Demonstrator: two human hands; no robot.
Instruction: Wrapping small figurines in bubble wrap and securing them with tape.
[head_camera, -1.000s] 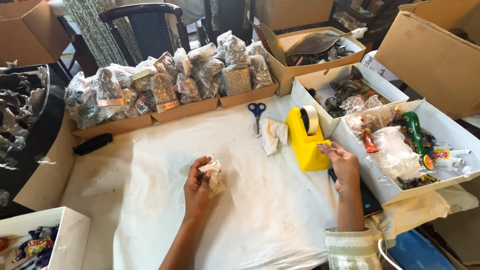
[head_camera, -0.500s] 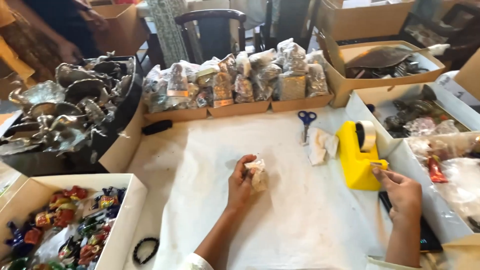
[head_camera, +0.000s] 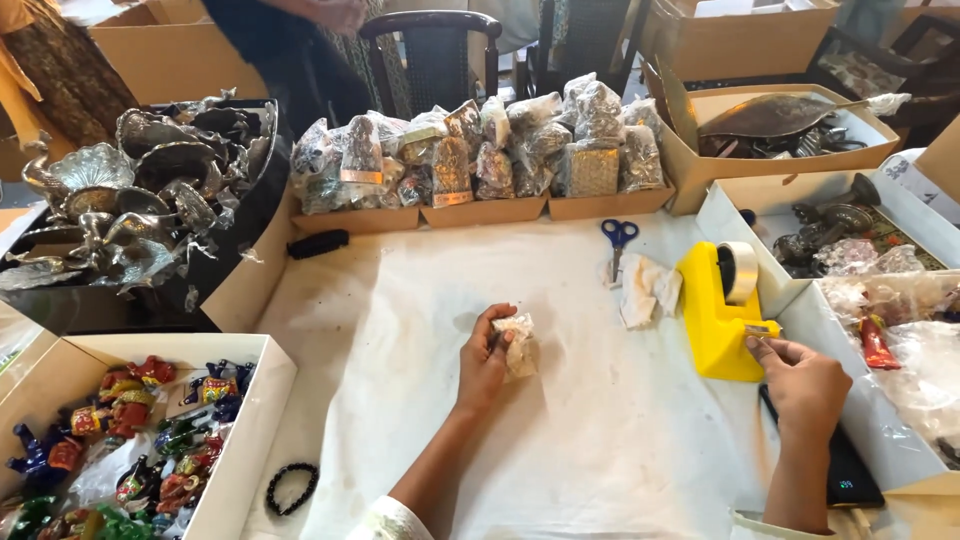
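My left hand (head_camera: 487, 358) grips a small object wrapped in crinkled clear plastic (head_camera: 520, 343) just above the white cloth-covered table (head_camera: 600, 450). My right hand (head_camera: 800, 385) pinches the end of the clear tape at the front of a yellow tape dispenser (head_camera: 718, 310), whose tape roll (head_camera: 740, 270) sits on top. Blue-handled scissors (head_camera: 617, 240) and a crumpled white cloth (head_camera: 645, 290) lie between the two hands, further back.
Cardboard trays of plastic-wrapped items (head_camera: 480, 160) line the back. A dark bin of silver metal pieces (head_camera: 140, 200) stands left; a white box of coloured figurines (head_camera: 130, 420) front left. Boxes of goods (head_camera: 850, 230) stand right. A black bead bracelet (head_camera: 290, 487) and a dark phone (head_camera: 845, 470) lie near. Another person stands behind.
The view has swung left, bringing the metal bin and figurine box into sight. My right hand stays at the dispenser, fingers now pinching the tape end. My left hand still grips the wrapped object.
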